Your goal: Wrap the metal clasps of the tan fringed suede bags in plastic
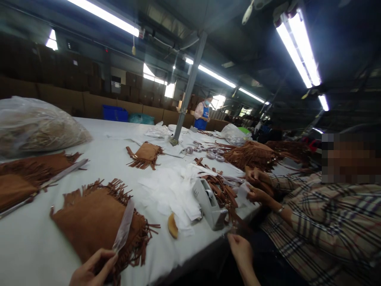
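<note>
My left hand [91, 270] is at the bottom edge, its thumb and fingers pinched on the lower end of a translucent strip [124, 224]. The strip lies up across a brown suede fringed bag [95, 218] flat on the white table [113, 159]. My right hand [241, 250] hovers off the table's near edge, below a grey tape dispenser [210, 204]. Its fingers are closed on something thin that I cannot make out. Brown straps [223, 190] lie piled beside the dispenser.
A co-worker in a plaid shirt [327, 222] sits at the right, both hands [256, 184] on straps. White tissue sheets [169, 190], more fringed bags [145, 155], a filled plastic sack [35, 127] and tape rolls [212, 153] cover the table. A metal post [187, 91] rises mid-table. Another person [203, 113] stands far back.
</note>
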`<state>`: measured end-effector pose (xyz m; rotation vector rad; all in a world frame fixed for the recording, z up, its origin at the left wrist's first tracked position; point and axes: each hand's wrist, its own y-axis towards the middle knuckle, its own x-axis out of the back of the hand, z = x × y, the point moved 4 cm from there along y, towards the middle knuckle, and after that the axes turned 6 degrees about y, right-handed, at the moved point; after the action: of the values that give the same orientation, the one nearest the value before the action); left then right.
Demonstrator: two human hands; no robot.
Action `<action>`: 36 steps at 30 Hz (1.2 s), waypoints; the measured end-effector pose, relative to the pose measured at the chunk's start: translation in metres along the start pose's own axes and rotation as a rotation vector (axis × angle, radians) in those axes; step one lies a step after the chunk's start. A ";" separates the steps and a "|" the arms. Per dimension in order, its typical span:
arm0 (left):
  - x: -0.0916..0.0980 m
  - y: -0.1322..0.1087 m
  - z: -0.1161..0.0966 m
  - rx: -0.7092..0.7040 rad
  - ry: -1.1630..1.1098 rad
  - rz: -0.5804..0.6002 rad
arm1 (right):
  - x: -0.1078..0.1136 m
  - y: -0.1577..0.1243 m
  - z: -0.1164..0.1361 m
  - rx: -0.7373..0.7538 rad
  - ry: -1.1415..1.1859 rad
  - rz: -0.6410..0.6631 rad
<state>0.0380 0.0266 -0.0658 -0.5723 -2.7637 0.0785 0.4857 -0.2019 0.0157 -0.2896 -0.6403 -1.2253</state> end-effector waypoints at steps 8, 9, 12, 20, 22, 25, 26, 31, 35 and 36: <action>-0.003 -0.011 -0.047 -0.221 0.059 -0.148 | -0.086 -0.096 0.076 0.164 0.182 0.569; -0.003 -0.011 -0.048 -0.223 0.064 -0.155 | -0.102 -0.117 0.099 0.227 0.247 0.691; -0.002 -0.014 -0.052 -0.238 0.058 -0.172 | -0.141 -0.174 0.157 0.343 0.428 0.983; -0.002 -0.013 -0.054 -0.243 0.025 -0.155 | -0.206 -0.215 0.191 0.380 0.432 1.104; -0.002 -0.012 -0.051 -0.252 0.027 -0.156 | -0.213 -0.212 0.189 0.385 0.367 1.055; -0.002 -0.010 -0.048 -0.259 0.013 -0.148 | -0.218 -0.208 0.187 0.372 0.314 1.013; -0.002 -0.010 -0.048 -0.260 0.005 -0.144 | -0.219 -0.208 0.186 0.360 0.304 1.013; -0.002 -0.010 -0.046 -0.246 -0.042 -0.137 | -0.227 -0.208 0.178 0.193 0.310 0.997; -0.004 -0.008 -0.038 -0.200 -0.161 -0.135 | -0.232 -0.213 0.171 0.018 0.399 0.999; -0.004 -0.007 -0.036 -0.189 -0.199 -0.131 | -0.233 -0.215 0.172 0.006 0.417 1.028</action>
<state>0.0503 0.0182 -0.0322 -0.4499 -3.0165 -0.1667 0.1885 -0.0002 -0.0153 -0.2884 -0.0726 -0.2676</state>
